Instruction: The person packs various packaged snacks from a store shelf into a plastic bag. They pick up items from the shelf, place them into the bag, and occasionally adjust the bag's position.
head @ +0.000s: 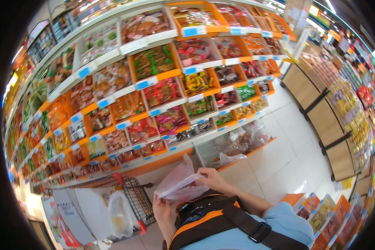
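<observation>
A thin, translucent plastic bag (178, 181) is stretched between my two hands in front of my chest. My left hand (161, 207) grips its lower left edge, and my right hand (213, 178) pinches its upper right corner. Something reddish shows faintly through the film, but I cannot tell what it is. Just beyond the bag, an open drawer (206, 154) at the foot of the shelving holds clear plastic bags with goods (247, 137).
Tiered bins of wrapped snacks (162, 90) rise before me. At left stands a shopping cart (140, 200) holding boxes (72, 215) and a tied plastic bag (120, 214). Wooden display stands (325, 120) line the right, across the tiled floor (278, 150). More snack bins (328, 215) sit at lower right.
</observation>
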`<state>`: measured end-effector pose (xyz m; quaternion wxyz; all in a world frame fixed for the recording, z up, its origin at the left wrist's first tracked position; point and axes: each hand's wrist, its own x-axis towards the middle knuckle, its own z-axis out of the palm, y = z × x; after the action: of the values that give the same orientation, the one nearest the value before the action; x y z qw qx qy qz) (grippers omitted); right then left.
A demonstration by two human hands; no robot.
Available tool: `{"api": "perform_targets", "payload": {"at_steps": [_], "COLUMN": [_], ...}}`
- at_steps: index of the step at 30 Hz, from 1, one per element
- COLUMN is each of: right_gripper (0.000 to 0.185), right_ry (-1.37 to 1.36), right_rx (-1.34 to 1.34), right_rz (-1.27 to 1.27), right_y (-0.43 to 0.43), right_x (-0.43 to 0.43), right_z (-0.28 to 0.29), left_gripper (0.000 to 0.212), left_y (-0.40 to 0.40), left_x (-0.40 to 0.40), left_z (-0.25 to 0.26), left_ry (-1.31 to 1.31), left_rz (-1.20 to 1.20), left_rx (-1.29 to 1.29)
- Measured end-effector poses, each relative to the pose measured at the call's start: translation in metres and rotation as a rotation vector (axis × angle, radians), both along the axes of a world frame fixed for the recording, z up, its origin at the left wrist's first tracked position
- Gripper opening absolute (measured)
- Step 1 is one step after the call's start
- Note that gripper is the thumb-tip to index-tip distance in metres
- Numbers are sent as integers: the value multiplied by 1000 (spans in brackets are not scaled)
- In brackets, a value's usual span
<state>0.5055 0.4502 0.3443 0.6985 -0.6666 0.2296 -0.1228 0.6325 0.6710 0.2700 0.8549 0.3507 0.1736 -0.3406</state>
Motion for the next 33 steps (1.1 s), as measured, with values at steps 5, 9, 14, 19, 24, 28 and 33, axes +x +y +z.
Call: {"api": "perform_targets", "payload": {"at_steps": [5, 9, 14, 19, 24, 28, 33], "right_gripper": [8, 6, 9, 3, 20, 25, 18], "right_ry": [-6, -31, -51, -40, 267, -177, -191], "right_rx": [112, 156, 235, -11, -531, -833, -481], "right_rz": [-133, -217, -328, -365, -216, -55, 639], "right_y": [1, 2, -13, -44, -43, -19, 23], "right_x": [-20, -20, -17, -16, -10, 2, 32], "right_z": [-1, -2, 4, -32, 2, 17, -45], "left_gripper": [34, 32, 29, 27, 27, 32, 33], "left_y": [-15, -6, 0, -22, -26, -38, -45], "left_x": [3, 10, 4, 0, 1, -9, -4], "left_z": [20, 15, 26, 64, 87, 88, 75], "left_ry": [-25, -49, 184, 284, 229, 125, 31], "left_rz": [-123, -115, -80, -166, -53, -132, -230], "left_rx": [16, 82, -184, -278, -103, -26, 35]}}
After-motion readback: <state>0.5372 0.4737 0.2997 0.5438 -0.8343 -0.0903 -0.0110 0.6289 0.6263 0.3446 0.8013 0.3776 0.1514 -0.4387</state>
